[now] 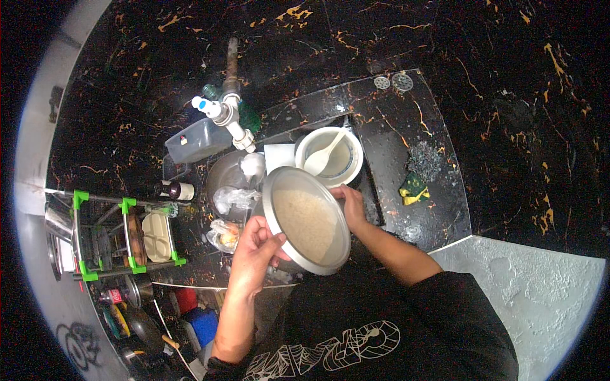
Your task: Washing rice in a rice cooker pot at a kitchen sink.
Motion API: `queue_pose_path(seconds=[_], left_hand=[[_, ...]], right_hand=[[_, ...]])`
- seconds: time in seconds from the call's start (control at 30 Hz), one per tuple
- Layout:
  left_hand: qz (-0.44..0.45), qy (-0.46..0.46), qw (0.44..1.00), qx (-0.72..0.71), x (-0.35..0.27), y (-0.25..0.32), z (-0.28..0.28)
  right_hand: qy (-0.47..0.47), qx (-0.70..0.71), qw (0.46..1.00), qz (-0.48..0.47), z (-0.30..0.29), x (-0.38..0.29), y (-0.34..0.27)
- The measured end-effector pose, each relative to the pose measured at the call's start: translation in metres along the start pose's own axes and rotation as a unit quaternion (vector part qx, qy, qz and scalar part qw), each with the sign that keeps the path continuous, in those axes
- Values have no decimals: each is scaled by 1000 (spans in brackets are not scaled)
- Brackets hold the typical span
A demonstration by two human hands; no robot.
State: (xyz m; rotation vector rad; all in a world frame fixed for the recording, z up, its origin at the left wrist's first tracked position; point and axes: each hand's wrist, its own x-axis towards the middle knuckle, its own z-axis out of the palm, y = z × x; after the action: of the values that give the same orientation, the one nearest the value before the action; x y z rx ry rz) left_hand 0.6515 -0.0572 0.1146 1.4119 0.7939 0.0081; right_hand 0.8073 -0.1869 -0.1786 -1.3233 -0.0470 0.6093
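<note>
A round metal pot (270, 202) is held tilted over the front of the sink (374, 195). Pale grains that look like rice (305, 219) lie in it, with cloudy liquid at one side. My left hand (259, 243) grips the pot's near left rim, thumb on top. At the far right side, my right hand (351, 207) supports the pot; its fingertips are partly hidden behind the wall. Just beyond stands a white bowl (358, 157) with a white plastic spoon (318, 163) resting inside it.
A white plastic tap (231, 116) juts over the sink's left side. Left of the pot are a round metal pan (219, 171), plastic bags (236, 199) and a dark bottle (182, 191). A green-jointed rack (126, 238) borders the left. A sponge (413, 189) and wire scourer (424, 157) lie right.
</note>
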Motion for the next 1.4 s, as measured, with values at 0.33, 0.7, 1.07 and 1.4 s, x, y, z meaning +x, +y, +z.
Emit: queue_pose_path(seconds=[0.33, 0.7, 1.07, 1.4], left_hand=[[-4, -6, 1000, 8, 0, 5, 2], [1, -4, 1000, 3, 3, 3, 3], [-2, -3, 1000, 8, 4, 6, 5], [-8, -17, 1000, 11, 4, 6, 5]], right_hand=[[9, -20, 1000, 10, 2, -4, -12], [28, -50, 998, -11, 3, -7, -16], [25, -28, 999, -10, 2, -7, -12], [26, -27, 999, -13, 2, -5, -7]])
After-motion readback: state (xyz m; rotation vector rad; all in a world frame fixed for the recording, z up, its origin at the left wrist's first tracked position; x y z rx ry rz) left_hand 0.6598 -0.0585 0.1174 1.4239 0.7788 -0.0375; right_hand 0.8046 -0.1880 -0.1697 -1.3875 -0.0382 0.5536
